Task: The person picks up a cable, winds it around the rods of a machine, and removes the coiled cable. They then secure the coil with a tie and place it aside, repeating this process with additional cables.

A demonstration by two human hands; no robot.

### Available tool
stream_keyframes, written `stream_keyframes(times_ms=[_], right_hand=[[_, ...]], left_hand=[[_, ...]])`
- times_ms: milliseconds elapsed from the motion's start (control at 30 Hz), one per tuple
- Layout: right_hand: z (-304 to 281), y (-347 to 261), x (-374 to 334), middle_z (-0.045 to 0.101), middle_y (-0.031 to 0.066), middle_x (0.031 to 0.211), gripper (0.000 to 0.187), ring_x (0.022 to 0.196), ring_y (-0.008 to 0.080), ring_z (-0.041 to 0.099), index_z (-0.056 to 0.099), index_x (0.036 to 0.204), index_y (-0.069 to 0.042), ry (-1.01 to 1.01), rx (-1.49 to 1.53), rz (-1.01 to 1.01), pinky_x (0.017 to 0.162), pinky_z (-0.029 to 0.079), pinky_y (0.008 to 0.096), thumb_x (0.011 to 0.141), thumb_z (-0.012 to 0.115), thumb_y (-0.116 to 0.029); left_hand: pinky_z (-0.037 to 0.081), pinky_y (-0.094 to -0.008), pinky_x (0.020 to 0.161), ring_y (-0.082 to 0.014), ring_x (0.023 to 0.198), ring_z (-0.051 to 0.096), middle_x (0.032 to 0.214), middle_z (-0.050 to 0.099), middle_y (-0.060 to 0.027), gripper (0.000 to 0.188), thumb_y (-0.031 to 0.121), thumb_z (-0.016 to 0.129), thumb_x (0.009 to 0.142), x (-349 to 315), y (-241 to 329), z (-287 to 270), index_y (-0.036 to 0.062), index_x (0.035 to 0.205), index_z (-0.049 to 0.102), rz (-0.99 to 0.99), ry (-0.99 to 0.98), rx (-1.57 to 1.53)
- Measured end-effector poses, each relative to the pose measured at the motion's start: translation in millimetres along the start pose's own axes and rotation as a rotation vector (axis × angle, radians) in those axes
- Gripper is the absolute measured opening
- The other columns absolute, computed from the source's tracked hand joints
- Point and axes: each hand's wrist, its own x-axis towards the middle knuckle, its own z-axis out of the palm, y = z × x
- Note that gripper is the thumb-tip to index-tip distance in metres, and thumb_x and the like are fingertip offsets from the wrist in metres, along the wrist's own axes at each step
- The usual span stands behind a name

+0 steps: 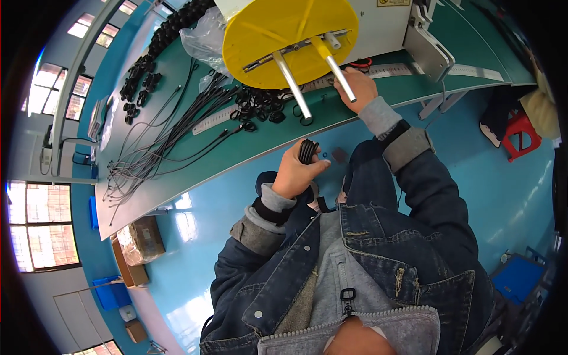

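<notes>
My left hand is closed around a small coiled bundle of black cable, just off the table's front edge. On the table's near side, my right hand reaches in behind a metal rod of the yellow disc. A red-handled tool lies at its fingertips; the fingers are partly covered, and whether they grip it is unclear. A second rod juts from the disc toward me. Left of the disc are a pile of small black cable coils and long loose grey-black cables.
The green table bends across the view, with a steel ruler along it. Clear plastic wrapping and more black coils lie at the back left. A metal bracket stands right; a red stool is on the floor.
</notes>
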Motion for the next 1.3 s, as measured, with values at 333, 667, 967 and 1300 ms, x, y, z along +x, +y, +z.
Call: stream_keyframes(times_ms=[333,667,967,1300], right_hand=[[-48.7,-63.8,-50.3,0.041,-0.0057,0.064,0.014,0.056,0.0026,0.036,0.056,0.079,-0.005,-0.496,1.621,0.703,0.043,0.027,0.0165,0.086,0.058,-0.017],[-60.7,-100.8,-70.6,0.054,0.0002,0.071,0.012,0.054,0.0049,0.043,0.06,0.083,-0.003,-0.412,1.86,0.828,0.044,0.034,0.0181,0.087,0.057,-0.014],[-61.6,-95.4,-99.1,0.059,0.0026,0.074,0.015,0.057,0.0065,0.052,0.059,0.1,-0.003,-0.792,1.472,0.535,0.046,0.044,0.0199,0.09,0.049,-0.008],[-107.3,-88.2,-53.1,0.058,0.0078,0.077,0.052,0.066,0.0163,0.058,0.05,0.113,-0.004,-0.686,0.957,0.241,0.054,0.047,0.0255,0.068,0.074,-0.013]], left_hand=[[0.041,-0.0206,0.051,-0.009,0.057,0.05,0.072,0.053,-0.0012,0.025,0.002,0.069,0.072,-0.4,24.0,-0.3,0.0018,0.09,0.052,-0.003,0.117,-0.258],[0.042,-0.0233,0.05,-0.0113,0.058,0.052,0.072,0.055,-0.0034,0.018,-0.002,0.062,0.074,-3.8,18.1,-4.0,0.0028,0.087,0.051,-0.01,0.187,-0.575],[0.042,-0.026,0.05,-0.012,0.057,0.052,0.072,0.053,-0.0024,0.018,-0.004,0.059,0.074,-10.2,14.4,-2.2,0.004,0.087,0.05,0.026,0.026,-0.34],[0.045,-0.0285,0.055,-0.0131,0.06,0.052,0.073,0.055,-0.0045,0.023,0.011,0.068,0.073,-8.6,10.3,6.9,0.001,0.085,0.051,0.005,0.028,0.181]])
